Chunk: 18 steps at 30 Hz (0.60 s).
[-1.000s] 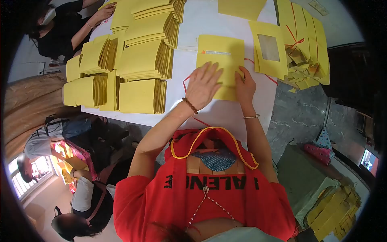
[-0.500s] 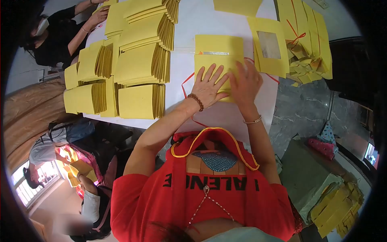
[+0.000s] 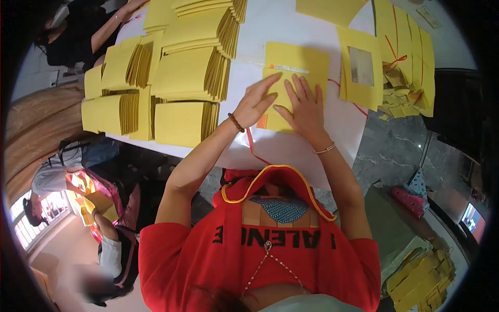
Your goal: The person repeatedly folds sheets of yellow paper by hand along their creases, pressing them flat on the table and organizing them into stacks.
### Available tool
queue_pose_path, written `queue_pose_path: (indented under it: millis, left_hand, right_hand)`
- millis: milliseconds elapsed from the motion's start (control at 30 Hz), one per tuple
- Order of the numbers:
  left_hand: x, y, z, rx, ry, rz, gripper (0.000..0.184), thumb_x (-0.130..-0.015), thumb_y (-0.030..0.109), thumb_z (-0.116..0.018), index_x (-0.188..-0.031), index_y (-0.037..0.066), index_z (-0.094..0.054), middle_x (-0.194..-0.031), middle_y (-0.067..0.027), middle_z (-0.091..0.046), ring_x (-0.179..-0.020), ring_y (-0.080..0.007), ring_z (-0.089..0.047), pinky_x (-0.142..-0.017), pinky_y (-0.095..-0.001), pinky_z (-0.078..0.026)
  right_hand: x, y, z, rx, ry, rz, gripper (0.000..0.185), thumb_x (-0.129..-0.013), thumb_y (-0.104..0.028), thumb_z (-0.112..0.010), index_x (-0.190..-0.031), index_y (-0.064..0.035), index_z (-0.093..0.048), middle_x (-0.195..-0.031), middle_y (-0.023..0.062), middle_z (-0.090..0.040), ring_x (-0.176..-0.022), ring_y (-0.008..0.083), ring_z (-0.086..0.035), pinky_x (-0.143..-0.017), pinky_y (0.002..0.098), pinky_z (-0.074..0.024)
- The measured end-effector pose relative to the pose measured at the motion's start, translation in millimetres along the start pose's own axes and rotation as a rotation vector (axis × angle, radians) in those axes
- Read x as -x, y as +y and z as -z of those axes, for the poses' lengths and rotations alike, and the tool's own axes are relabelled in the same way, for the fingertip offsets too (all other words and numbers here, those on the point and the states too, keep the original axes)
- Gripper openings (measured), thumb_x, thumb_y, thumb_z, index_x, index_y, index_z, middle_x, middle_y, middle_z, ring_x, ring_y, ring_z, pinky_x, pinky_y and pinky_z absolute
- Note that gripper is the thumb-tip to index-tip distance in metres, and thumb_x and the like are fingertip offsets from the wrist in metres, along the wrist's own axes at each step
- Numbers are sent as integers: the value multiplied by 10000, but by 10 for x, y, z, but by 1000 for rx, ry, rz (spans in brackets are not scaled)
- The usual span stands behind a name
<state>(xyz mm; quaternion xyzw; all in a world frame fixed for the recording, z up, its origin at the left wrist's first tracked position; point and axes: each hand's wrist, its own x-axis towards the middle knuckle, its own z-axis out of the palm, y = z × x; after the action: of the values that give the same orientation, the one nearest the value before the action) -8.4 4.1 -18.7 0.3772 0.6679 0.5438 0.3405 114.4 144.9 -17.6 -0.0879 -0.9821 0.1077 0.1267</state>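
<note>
A folded yellow paper lies on the white-covered table in front of me, with a shiny clear strip across it above the fold. My right hand lies on the folded part, palm down with fingers spread. At the paper's left side, my left hand reaches its outstretched fingers to the folded edge, thumb apart. Neither hand grips anything. An orange patch shows at the paper's lower left corner. A red ribbon runs from beneath the paper towards my body, and red also shows on the right.
Several stacks of folded yellow papers fill the table's left side. More yellow paper with a pale window lies right, beside a ribbon-tied bundle. Another person's arm is at upper left; another person holds yellow papers at lower left.
My left hand has shifted from lying flat on the paper to its left side. My right hand has come down flat onto the fold. The view has turned slightly.
</note>
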Motion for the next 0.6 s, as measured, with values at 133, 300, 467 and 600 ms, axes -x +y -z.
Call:
queue_pose_path:
  millis: [133,300,467,600]
  left_hand:
    - [218,-92,-158,-1036,-30,-67,586,-922,464,-364,-1408,151,-267,-1479,-136,-155,-1367,-335,-91,-1076,-489,-119]
    - [208,-122,-152,-1014,-47,-68,634,-905,499,-384,-1421,167,-226,-1480,-160,-120,-1365,-352,-83,-1077,-498,-125]
    - [194,-113,-143,-1058,-104,-29,691,-885,538,-395,-1431,173,-180,-1484,-158,-98,-1370,-343,-53,-1076,-515,-130]
    - [174,101,-173,-1218,-139,26,692,-880,533,-399,-1412,123,-234,-1471,-175,-146,-1370,-331,-73,-1060,-559,-118]
  right_hand:
    - [16,17,-58,38,8,25,621,-802,-512,-543,-1276,-121,-456,-1368,64,-388,-1260,229,-364,-1015,538,-241]
    - [43,101,-24,31,-46,83,652,-815,-520,-521,-1319,-121,-413,-1405,90,-341,-1298,250,-319,-1023,555,-208]
    - [164,386,25,-12,-2,-74,702,-787,-544,-558,-1326,-122,-409,-1425,126,-307,-1320,295,-276,-1013,604,-184]
    - [157,399,-28,-7,4,-86,711,-788,-552,-553,-1332,-121,-400,-1441,123,-276,-1331,291,-254,-1011,610,-186]
